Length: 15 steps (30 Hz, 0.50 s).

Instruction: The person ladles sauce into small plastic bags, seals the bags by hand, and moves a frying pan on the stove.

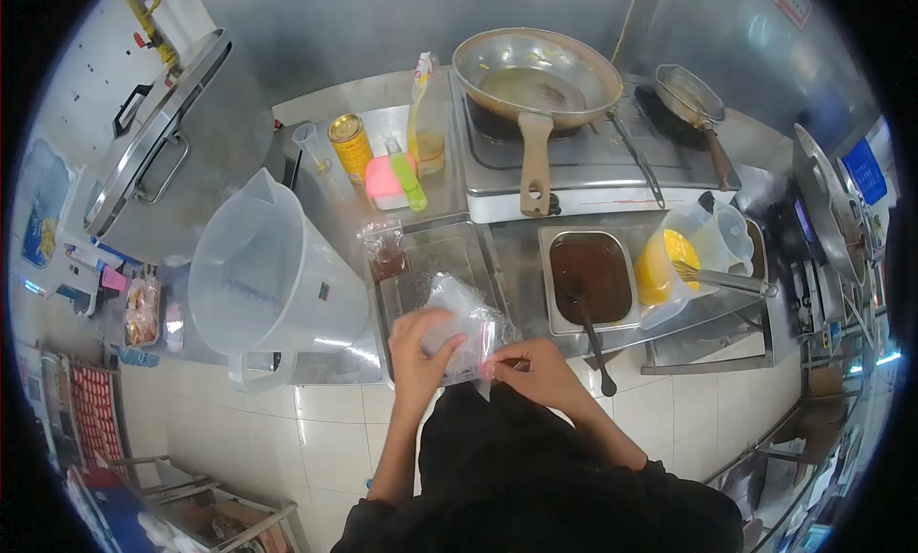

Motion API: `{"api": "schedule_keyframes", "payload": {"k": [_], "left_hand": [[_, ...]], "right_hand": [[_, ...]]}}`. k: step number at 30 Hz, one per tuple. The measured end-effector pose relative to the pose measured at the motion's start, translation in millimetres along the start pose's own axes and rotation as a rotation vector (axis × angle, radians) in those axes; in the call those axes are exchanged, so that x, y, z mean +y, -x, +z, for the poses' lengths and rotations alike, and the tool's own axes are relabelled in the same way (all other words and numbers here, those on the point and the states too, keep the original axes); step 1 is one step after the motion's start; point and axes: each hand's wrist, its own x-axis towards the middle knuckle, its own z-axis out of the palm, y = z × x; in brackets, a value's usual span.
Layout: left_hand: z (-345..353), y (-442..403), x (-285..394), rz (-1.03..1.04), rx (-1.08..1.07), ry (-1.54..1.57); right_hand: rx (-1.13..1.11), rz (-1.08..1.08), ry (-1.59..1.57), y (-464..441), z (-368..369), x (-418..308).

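Note:
A clear plastic zip bag with a reddish strip along its opening lies over the front of a metal tray. My right hand pinches the bag at the strip's lower corner, fingers closed. On the bag's left side rests my left hand, its thumb and fingers apart. Further back in the tray, a small clear bag has something dark brown in it. To the right stands a steel pan of brown sauce with a dark-handled ladle in it.
At left are a large plastic measuring jug and a big metal pot. A frying pan sits on the stove behind, its handle pointing toward me. Right of the sauce, a whisk leans in a jug of yellow liquid.

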Motion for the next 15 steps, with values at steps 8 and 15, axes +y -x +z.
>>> {"api": "schedule_keyframes", "payload": {"k": [8, 15], "left_hand": [[22.8, 9.8, 62.3, -0.339, -0.234, 0.160], [22.3, 5.7, 54.0, -0.339, -0.485, 0.332]], "right_hand": [[0.174, -0.014, 0.196, 7.8, -13.0, 5.1], [-0.081, 0.003, -0.327, 13.1, -26.6, 22.1]]}}
